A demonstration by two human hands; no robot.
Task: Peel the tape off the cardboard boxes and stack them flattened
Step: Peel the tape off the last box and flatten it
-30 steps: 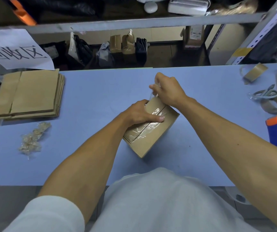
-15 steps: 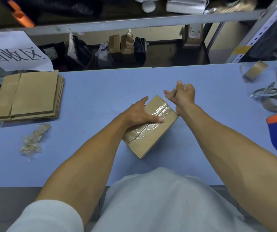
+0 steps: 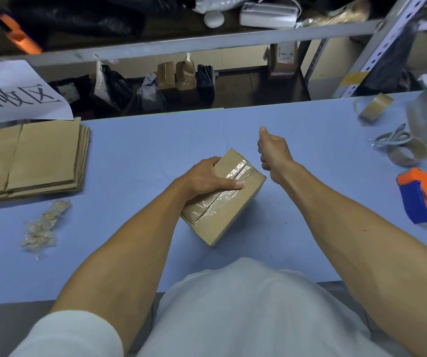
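Tape dispenser [image 3: 425, 199] right of box [image 3: 229, 202]

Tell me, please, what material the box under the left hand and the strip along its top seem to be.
The box looks like plain brown cardboard, matte, with sharp folded edges. The strip along its seam seems to be clear plastic tape: it is glossy, wrinkled, and the brown shows through it.

We press our left hand [image 3: 208, 177] on the small brown cardboard box [image 3: 229, 199] with clear tape [image 3: 222, 195]; our right hand [image 3: 271, 152] hangs curled just beside it.
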